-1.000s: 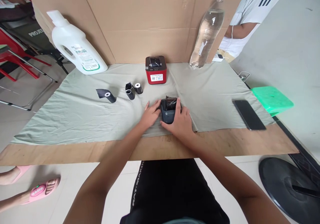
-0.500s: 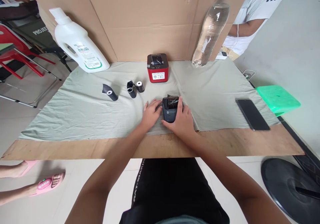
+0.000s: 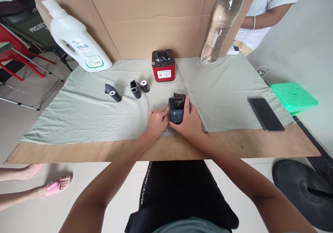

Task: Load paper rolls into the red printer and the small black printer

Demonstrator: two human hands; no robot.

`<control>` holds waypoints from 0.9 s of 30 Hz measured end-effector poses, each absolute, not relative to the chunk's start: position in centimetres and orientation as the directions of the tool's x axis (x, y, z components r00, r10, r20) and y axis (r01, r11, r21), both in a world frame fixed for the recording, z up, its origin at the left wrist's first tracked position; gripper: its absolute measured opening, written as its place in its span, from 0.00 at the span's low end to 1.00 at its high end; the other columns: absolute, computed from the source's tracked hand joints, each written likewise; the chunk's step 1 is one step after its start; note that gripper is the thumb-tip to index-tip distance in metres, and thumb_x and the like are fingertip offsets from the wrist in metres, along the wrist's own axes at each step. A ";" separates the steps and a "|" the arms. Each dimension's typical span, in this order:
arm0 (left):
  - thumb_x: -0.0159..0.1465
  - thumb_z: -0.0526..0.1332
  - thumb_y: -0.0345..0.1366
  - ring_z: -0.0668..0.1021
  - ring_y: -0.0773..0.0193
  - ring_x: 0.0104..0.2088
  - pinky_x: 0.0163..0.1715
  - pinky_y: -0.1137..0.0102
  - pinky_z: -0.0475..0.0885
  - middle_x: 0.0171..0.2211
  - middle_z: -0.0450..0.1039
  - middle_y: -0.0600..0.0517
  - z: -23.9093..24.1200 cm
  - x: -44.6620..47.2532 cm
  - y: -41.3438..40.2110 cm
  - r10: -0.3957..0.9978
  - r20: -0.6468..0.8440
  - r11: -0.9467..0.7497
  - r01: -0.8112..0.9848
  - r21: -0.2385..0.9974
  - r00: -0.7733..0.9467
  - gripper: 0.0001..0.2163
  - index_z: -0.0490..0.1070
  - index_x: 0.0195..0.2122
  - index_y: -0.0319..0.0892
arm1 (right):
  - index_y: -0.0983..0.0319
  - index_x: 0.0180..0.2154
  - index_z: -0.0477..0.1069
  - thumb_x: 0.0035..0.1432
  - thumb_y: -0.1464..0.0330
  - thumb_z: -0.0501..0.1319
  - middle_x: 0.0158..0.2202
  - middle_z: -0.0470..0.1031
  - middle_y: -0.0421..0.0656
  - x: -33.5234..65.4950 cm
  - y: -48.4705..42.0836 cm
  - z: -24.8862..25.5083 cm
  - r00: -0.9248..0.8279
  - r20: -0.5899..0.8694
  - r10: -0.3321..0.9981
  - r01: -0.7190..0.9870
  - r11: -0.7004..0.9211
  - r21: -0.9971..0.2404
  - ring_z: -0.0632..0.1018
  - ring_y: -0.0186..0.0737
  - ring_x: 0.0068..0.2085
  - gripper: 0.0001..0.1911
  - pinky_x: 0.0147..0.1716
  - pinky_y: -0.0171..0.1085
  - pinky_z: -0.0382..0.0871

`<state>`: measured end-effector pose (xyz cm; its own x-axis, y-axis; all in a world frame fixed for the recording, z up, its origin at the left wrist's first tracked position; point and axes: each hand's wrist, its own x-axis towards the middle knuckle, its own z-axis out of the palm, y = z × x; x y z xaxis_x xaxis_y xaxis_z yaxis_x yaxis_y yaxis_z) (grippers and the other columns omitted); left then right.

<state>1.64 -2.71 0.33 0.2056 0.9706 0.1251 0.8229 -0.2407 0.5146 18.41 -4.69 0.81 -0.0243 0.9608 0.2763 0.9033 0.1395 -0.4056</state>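
A small black portable printer (image 3: 177,116) lies on the cloth in front of me, with a strip of dark, shiny paper (image 3: 179,100) sticking up from its top. Around its right side my right hand (image 3: 191,120) is closed, thumb along the front edge and index finger reaching over the top. My left hand (image 3: 157,121) is at the printer's left side, its fingers curled in and a fingertip touching the casing. Nothing shows inside that hand. Beyond the printer stand black paper rolls: one (image 3: 114,95) at left, another (image 3: 135,92) and a third (image 3: 144,86) close together.
A red and black printer (image 3: 163,68) stands at the back by a cardboard wall (image 3: 153,28). A white jug (image 3: 78,42) leans at left, a clear bottle (image 3: 221,25) at right. A phone (image 3: 265,114) lies right, near a green stool (image 3: 293,96). Another person's arm (image 3: 267,18) shows behind.
My left fingers have curled in more beside the printer. My right hand keeps its hold. The whole view has shifted slightly, so the table things appear higher.
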 end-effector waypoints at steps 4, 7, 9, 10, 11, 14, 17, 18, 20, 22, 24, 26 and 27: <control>0.66 0.52 0.27 0.79 0.53 0.43 0.50 0.57 0.67 0.35 0.79 0.49 0.0 1.6 -2.6 0.974 0.153 -0.224 0.814 0.535 0.167 0.23 0.79 0.57 0.46 | 0.68 0.76 0.33 0.49 0.48 0.72 0.54 0.67 0.59 18.6 -4.7 0.6 -0.021 0.273 0.962 0.884 0.145 -0.443 0.71 0.64 0.54 0.69 0.53 0.58 0.69; 0.68 0.52 0.30 0.79 0.56 0.42 0.51 0.59 0.68 0.33 0.78 0.50 -0.1 1.6 -2.6 0.972 0.210 -0.212 0.764 0.610 0.102 0.21 0.80 0.56 0.46 | 0.69 0.75 0.31 0.49 0.48 0.72 0.55 0.67 0.61 18.7 -4.9 0.5 -0.021 0.273 0.962 0.873 0.151 -0.464 0.71 0.65 0.56 0.70 0.55 0.58 0.69; 0.69 0.52 0.32 0.78 0.57 0.42 0.51 0.60 0.69 0.34 0.77 0.50 -0.2 1.5 -2.5 0.964 0.250 -0.231 0.731 0.642 0.085 0.20 0.80 0.56 0.44 | 0.71 0.75 0.32 0.49 0.48 0.73 0.56 0.67 0.62 18.7 -5.0 0.4 -0.025 0.274 0.961 0.868 0.157 -0.470 0.70 0.65 0.57 0.71 0.56 0.58 0.68; 0.70 0.52 0.32 0.78 0.57 0.42 0.50 0.61 0.69 0.34 0.77 0.50 -0.2 1.4 -2.4 0.961 0.261 -0.247 0.717 0.652 0.093 0.20 0.79 0.57 0.44 | 0.72 0.75 0.32 0.50 0.48 0.73 0.56 0.67 0.62 18.7 -5.1 0.4 -0.028 0.274 0.961 0.867 0.160 -0.472 0.70 0.65 0.57 0.71 0.56 0.58 0.68; 0.70 0.53 0.33 0.78 0.57 0.43 0.50 0.61 0.70 0.35 0.77 0.50 -0.3 1.4 -2.3 0.958 0.266 -0.263 0.705 0.658 0.109 0.20 0.78 0.59 0.44 | 0.71 0.75 0.32 0.50 0.49 0.72 0.56 0.67 0.63 18.7 -5.1 0.4 -0.031 0.274 0.961 0.866 0.163 -0.473 0.70 0.65 0.58 0.70 0.56 0.58 0.68; 0.71 0.52 0.33 0.77 0.57 0.46 0.50 0.63 0.70 0.38 0.76 0.50 -0.4 1.3 -1.9 0.953 0.264 -0.290 0.679 0.674 0.146 0.22 0.74 0.63 0.46 | 0.68 0.76 0.31 0.52 0.49 0.71 0.58 0.67 0.62 18.7 -5.1 0.5 -0.038 0.277 0.960 0.862 0.172 -0.477 0.71 0.65 0.57 0.68 0.56 0.58 0.68; 0.70 0.53 0.31 0.75 0.58 0.48 0.53 0.63 0.70 0.41 0.74 0.50 -0.5 1.3 -1.2 0.956 0.248 -0.288 0.650 0.703 0.155 0.25 0.69 0.67 0.49 | 0.68 0.76 0.33 0.51 0.50 0.71 0.59 0.67 0.61 18.7 -5.1 0.7 -0.036 0.281 0.959 0.860 0.172 -0.480 0.71 0.64 0.57 0.67 0.56 0.57 0.68; 0.69 0.52 0.30 0.75 0.58 0.48 0.54 0.62 0.70 0.42 0.73 0.50 -0.5 1.3 -0.9 0.959 0.239 -0.281 0.638 0.717 0.153 0.26 0.69 0.67 0.50 | 0.69 0.76 0.33 0.51 0.50 0.71 0.59 0.67 0.61 18.6 -5.1 0.7 -0.033 0.280 0.959 0.861 0.170 -0.480 0.71 0.63 0.57 0.67 0.56 0.57 0.68; 0.68 0.52 0.29 0.74 0.59 0.49 0.56 0.62 0.69 0.42 0.70 0.50 -0.3 1.2 0.0 0.964 0.226 -0.265 0.620 0.739 0.142 0.26 0.70 0.66 0.51 | 0.70 0.76 0.34 0.51 0.51 0.71 0.59 0.67 0.61 18.5 -5.0 0.8 -0.031 0.274 0.961 0.863 0.164 -0.478 0.70 0.63 0.57 0.67 0.56 0.56 0.68; 0.68 0.52 0.28 0.74 0.59 0.49 0.58 0.61 0.68 0.43 0.69 0.50 -0.2 1.0 1.2 0.966 0.225 -0.255 0.611 0.750 0.127 0.26 0.71 0.65 0.50 | 0.70 0.76 0.34 0.51 0.51 0.71 0.58 0.67 0.61 18.5 -5.0 0.8 -0.028 0.263 0.964 0.863 0.156 -0.480 0.70 0.64 0.57 0.67 0.56 0.57 0.68; 0.67 0.52 0.28 0.74 0.58 0.49 0.60 0.60 0.68 0.43 0.69 0.49 -0.1 0.9 2.3 0.967 0.229 -0.247 0.601 0.760 0.108 0.26 0.72 0.65 0.49 | 0.69 0.76 0.35 0.51 0.51 0.71 0.58 0.67 0.60 18.5 -5.0 0.8 -0.025 0.256 0.966 0.863 0.150 -0.482 0.71 0.64 0.57 0.66 0.56 0.57 0.68; 0.67 0.52 0.29 0.74 0.58 0.50 0.60 0.59 0.68 0.44 0.69 0.49 -0.2 1.0 3.3 0.970 0.224 -0.233 0.588 0.775 0.090 0.26 0.72 0.65 0.50 | 0.68 0.76 0.36 0.51 0.51 0.72 0.57 0.67 0.60 18.6 -5.0 0.8 -0.024 0.254 0.967 0.862 0.149 -0.484 0.71 0.63 0.57 0.66 0.56 0.57 0.68; 0.68 0.52 0.29 0.74 0.58 0.50 0.60 0.60 0.68 0.43 0.69 0.49 -0.2 1.2 3.6 0.972 0.219 -0.225 0.581 0.782 0.082 0.26 0.72 0.65 0.50 | 0.67 0.75 0.37 0.51 0.50 0.72 0.57 0.67 0.60 18.6 -5.0 0.8 -0.026 0.253 0.967 0.861 0.150 -0.486 0.71 0.63 0.57 0.65 0.56 0.57 0.68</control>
